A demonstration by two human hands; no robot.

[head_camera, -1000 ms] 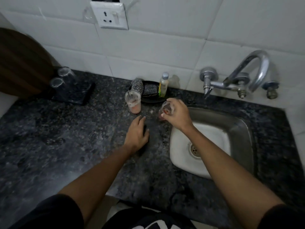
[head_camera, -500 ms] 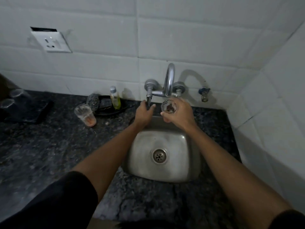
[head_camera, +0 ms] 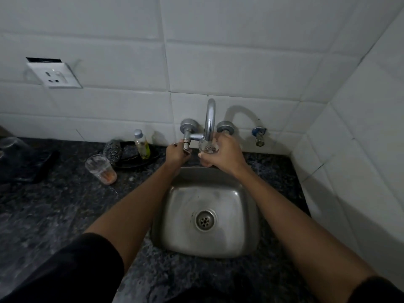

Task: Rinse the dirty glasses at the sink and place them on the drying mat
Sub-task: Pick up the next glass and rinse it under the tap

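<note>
My right hand (head_camera: 223, 155) grips a small clear glass (head_camera: 208, 148) upright under the spout of the curved chrome tap (head_camera: 209, 121), over the back of the steel sink (head_camera: 185, 237). My left hand (head_camera: 177, 153) holds the tap's left handle (head_camera: 187, 143) with its fingers curled round it. A second dirty glass (head_camera: 101, 169) with orange residue stands on the dark granite counter left of the sink. At the far left edge the dark drying mat (head_camera: 32, 165) carries a clear glass (head_camera: 8, 143), only partly in view.
A dark dish (head_camera: 135, 160) with a steel scrubber (head_camera: 112, 150) and a small soap bottle (head_camera: 141, 144) sits by the wall behind the dirty glass. A separate valve (head_camera: 259, 135) juts from the wall right of the tap. A tiled wall closes the right side.
My left hand went from the counter to the tap's left handle. My right hand carried the glass from the counter's edge up under the spout. The view turned right towards the sink.
</note>
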